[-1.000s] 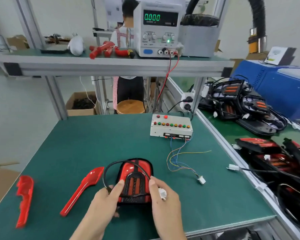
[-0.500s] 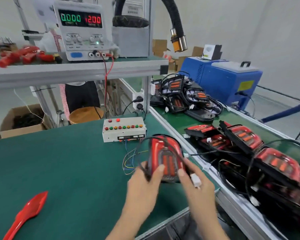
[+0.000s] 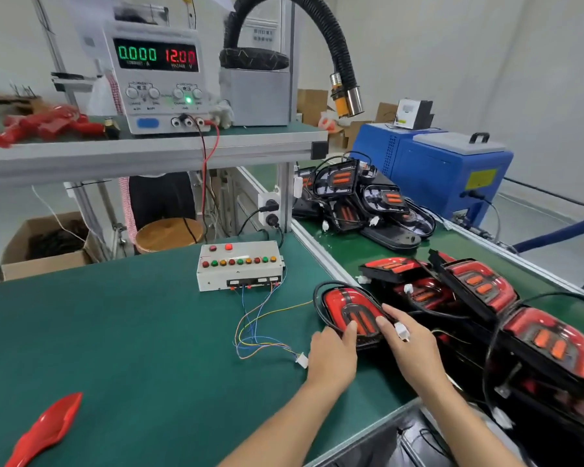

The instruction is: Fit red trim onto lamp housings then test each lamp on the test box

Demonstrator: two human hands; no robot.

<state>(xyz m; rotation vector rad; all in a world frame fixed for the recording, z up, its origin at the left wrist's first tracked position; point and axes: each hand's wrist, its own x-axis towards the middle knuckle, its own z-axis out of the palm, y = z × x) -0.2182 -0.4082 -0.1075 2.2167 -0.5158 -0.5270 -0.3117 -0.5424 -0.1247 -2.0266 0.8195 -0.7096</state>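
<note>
Green matting covers the workbench (image 3: 122, 332) where you hold a red lamp (image 3: 349, 313) at its right edge, beside the pile of finished lamps (image 3: 479, 298). Your left hand (image 3: 332, 357) grips its near end, thumb on the lens; your right hand (image 3: 415, 348) steadies the other side, pinching a white plug (image 3: 402, 331). Behind sits the test box (image 3: 240, 266), its coloured wires (image 3: 260, 332) trailing loose. One red trim piece (image 3: 44, 429) lies well apart, bottom left.

left hand (image 3: 332, 355): thumb up, gripping | right hand (image 3: 410, 348): fingers curled, gripping | forearms extended
</note>
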